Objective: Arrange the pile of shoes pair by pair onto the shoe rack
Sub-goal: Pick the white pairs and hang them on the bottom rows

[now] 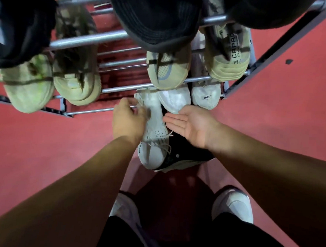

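A white knit sneaker (154,134) lies on the red floor in front of the metal shoe rack (110,89), its heel end at the lowest bar. My left hand (128,119) rests against its left side, fingers curled on the shoe's collar. My right hand (191,125) hovers flat and open, palm up, just right of it, holding nothing. A black sneaker with a white sole (186,157) lies under my right hand, against the white one. On the lowest tier stand two white sneakers (176,101) (205,97).
Higher tiers carry beige sneakers at the left (46,82) and right (169,70) (229,56), and black shoes on top (157,18). A gap stays open in the rack's middle. My own feet in white shoes (233,204) stand on the floor below.
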The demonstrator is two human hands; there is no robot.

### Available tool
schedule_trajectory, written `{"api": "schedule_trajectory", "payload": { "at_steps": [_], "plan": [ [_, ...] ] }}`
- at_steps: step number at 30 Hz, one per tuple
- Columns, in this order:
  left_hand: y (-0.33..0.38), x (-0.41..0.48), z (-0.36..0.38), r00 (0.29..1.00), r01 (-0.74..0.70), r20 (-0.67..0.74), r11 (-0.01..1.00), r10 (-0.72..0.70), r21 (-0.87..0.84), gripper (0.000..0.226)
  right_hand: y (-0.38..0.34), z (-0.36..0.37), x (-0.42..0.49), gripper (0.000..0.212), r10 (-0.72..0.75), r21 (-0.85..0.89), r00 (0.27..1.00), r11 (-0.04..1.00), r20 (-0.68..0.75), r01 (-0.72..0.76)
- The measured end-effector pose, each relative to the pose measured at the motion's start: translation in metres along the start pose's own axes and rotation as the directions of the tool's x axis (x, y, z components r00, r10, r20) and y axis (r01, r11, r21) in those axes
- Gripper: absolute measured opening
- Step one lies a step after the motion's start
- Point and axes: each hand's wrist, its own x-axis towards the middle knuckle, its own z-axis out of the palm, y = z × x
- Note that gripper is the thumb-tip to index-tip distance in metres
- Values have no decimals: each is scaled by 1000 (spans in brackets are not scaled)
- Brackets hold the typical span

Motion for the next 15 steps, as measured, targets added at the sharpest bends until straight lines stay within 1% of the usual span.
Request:
{"api": "schedule_trajectory", "payload": {
  "at_steps": [1, 2, 3, 4, 5, 6, 7, 9, 12, 14, 15],
  "plan": [
    [-11, -2, -2, 997, 73, -18, 994, -72, 80, 37, 0, 2, 1, 35, -16, 30, 1000, 999, -10, 16],
    [-19, -5, -3, 983, 180, 22, 978, -184, 105, 51, 1, 3, 3, 32, -25, 56, 1000, 998, -16, 26],
    [-24, -11, -4, 949, 281, 124, 957, -288, 69, 55, 1, 4, 3, 31, -30, 78, 999, 996, -17, 31],
    [-26, -17, -4, 896, 371, 273, 928, -350, -28, 47, 1, 3, 4, 30, -29, 95, 999, 995, -15, 30],
    [-30, -22, -3, 840, 446, 408, 884, -358, -142, 34, 1, 3, 4, 30, -25, 105, 1000, 994, -9, 26],
    [-34, -25, -1, 804, 494, 484, 841, -346, -221, 23, 0, 4, 4, 30, -22, 106, 1000, 994, -2, 23],
    [-39, -28, 0, 796, 513, 512, 811, -325, -283, 17, 0, 6, 3, 29, -20, 99, 1000, 995, 7, 20],
    [-50, -31, 0, 811, 516, 502, 771, -299, -374, 17, 2, 8, 3, 25, -16, 81, 999, 997, 29, 13],
    [-66, -31, -7, 840, 502, 447, 754, -307, -424, 9, 7, 11, 6, 23, -13, 35, 998, 999, 67, 11],
    [-79, -31, -17, 853, 497, 402, 751, -332, -434, 10, 9, 10, 10, 19, -48, -88, 998, 995, 44, 52],
    [-86, -30, -22, 856, 500, 381, 743, -348, -444, 12, 7, 8, 12, 20, -78, -205, 997, 976, 6, 78]
  ]
}}
